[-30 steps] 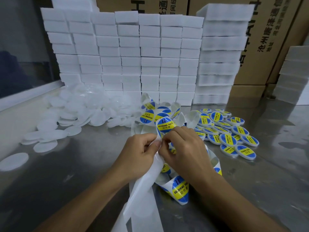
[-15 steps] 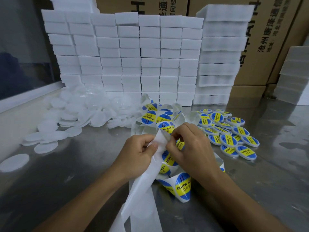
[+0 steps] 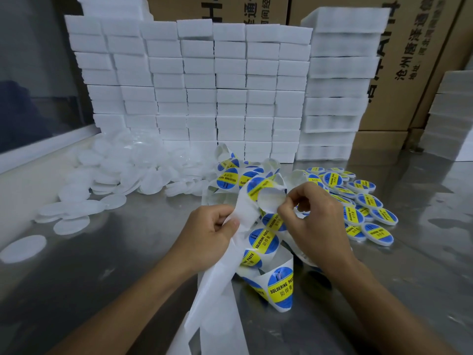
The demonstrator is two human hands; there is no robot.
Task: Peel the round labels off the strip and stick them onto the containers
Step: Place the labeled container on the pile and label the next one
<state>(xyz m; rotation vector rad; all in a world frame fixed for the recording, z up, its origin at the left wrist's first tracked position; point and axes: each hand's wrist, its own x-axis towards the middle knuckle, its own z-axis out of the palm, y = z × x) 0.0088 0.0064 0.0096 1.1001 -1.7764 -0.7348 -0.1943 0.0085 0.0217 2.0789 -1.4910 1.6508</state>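
Note:
A long white backing strip (image 3: pixel 217 298) carrying round blue-and-yellow labels coils across the steel table in front of me. My left hand (image 3: pixel 207 234) grips the bare strip near its fold. My right hand (image 3: pixel 317 221) pinches one round label (image 3: pixel 271 199) by its edge; the label is lifted off the strip and shows its pale back. Unlabelled white round containers (image 3: pixel 122 175) lie heaped at the left. Labelled containers (image 3: pixel 363 208) lie in a pile at the right.
A wall of stacked white boxes (image 3: pixel 199 85) stands behind the work area, with cardboard cartons (image 3: pixel 409 60) further back. Another white stack (image 3: pixel 450 114) is at the far right. A single white disc (image 3: pixel 23 248) lies near the left edge of the steel table (image 3: pixel 89 278).
My right hand has pulled a label away from the strip and raised it to the right. My left hand kept hold of the strip and drew it slightly left.

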